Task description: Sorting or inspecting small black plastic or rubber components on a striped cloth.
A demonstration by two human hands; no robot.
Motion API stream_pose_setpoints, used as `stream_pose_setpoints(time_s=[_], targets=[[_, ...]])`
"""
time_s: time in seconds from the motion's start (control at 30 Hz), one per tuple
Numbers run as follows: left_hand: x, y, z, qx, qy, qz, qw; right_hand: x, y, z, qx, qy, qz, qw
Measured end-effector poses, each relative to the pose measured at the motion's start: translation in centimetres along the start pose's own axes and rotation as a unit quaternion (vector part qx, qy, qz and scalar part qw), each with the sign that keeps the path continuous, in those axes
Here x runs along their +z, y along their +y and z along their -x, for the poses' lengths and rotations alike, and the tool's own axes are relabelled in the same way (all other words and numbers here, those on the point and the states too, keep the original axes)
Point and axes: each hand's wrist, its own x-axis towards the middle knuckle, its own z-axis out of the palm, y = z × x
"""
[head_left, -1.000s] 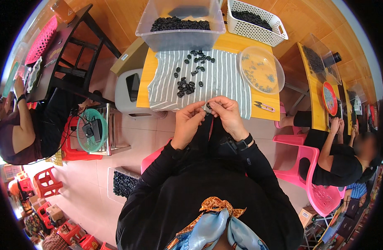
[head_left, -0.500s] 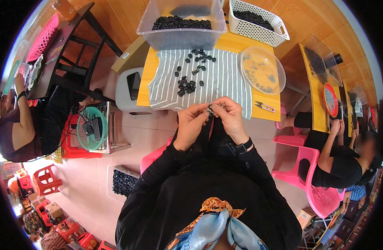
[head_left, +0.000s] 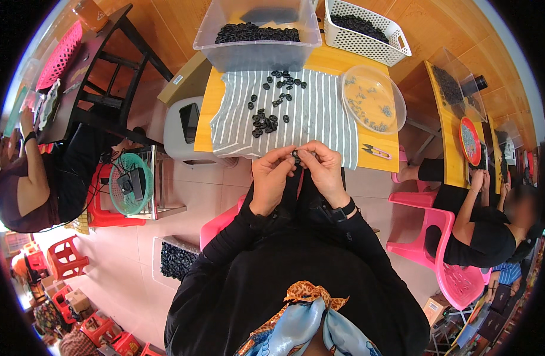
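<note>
Between both hands, at the table's near edge, is a small black oval piece (head_left: pixel 295 155), mostly hidden by fingertips. My left hand (head_left: pixel 271 180) pinches it from the left with thumb and forefinger. From the right, my right hand (head_left: pixel 324 172) grips it the same way. Just beyond lies a grey-and-white striped cloth (head_left: pixel 326 113). On it several loose black oval pieces with holes (head_left: pixel 265 123) sit in a cluster, with others scattered farther back. A round clear tray (head_left: pixel 367 121) at the right holds small silvery bits.
A clear plastic bin (head_left: pixel 255 56) of black pieces stands at the table's back, beside a white perforated basket (head_left: pixel 367 50). Thread snips (head_left: pixel 377 152) lie at the right edge. Co-workers sit left and right. A grey bin (head_left: pixel 186 127) stands left; a pink chair (head_left: pixel 444 249) stands right.
Both hands have shifted slightly left and turned the black piece a little between the fingertips. The pieces on the cloth stay put.
</note>
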Motion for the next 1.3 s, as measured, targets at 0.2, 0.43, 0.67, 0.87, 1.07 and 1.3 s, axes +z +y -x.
stream_pose_setpoints(time_s=[0.2,0.43,0.67,0.87,1.07,1.3], targets=[[0.2,0.3,-0.1,-0.025,0.024,0.037,0.999,-0.7,-0.5,0.6,-0.081,-0.059,0.061,0.993],[0.2,0.4,0.5,0.001,-0.034,0.018,0.999,-1.0,-1.4,1.1,-0.09,-0.055,0.045,0.993],[1.3,1.3,1.2,0.078,-0.046,-0.071,0.993,-0.7,-2.2,1.9,-0.113,-0.037,0.042,0.992],[1.9,2.0,1.6,0.092,-0.044,-0.074,0.992,-0.3,-3.5,2.2,-0.168,-0.023,0.104,0.98],[1.8,1.7,1.3,0.072,-0.042,-0.083,0.993,-0.4,-3.1,2.3,-0.12,-0.008,0.078,0.99],[-0.7,1.2,-0.7,-0.096,-0.057,-0.093,0.989,-7.1,-4.7,-5.4,0.063,-0.072,-0.055,0.994]])
